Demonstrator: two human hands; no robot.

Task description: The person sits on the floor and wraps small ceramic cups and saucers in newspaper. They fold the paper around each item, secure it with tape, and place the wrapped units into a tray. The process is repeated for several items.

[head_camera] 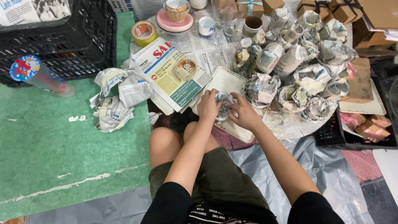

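Note:
My left hand (208, 106) and my right hand (243, 113) both grip a small bundle wrapped in crumpled newspaper (224, 103). I hold it over a white rectangular tray (226, 79) just in front of my knees. The fingers of both hands press the paper around whatever is inside, which is hidden. Right of my hands lies a pile of several similar newspaper-wrapped bundles (290, 79).
A stack of newspapers (172, 76) lies left of the tray, crumpled sheets (116, 97) beyond it on green matting. Cups (206, 25), a pink dish (174, 23), a tape roll (144, 33) stand at the back. A black crate (62, 41) is far left, cardboard boxes (365, 16) far right.

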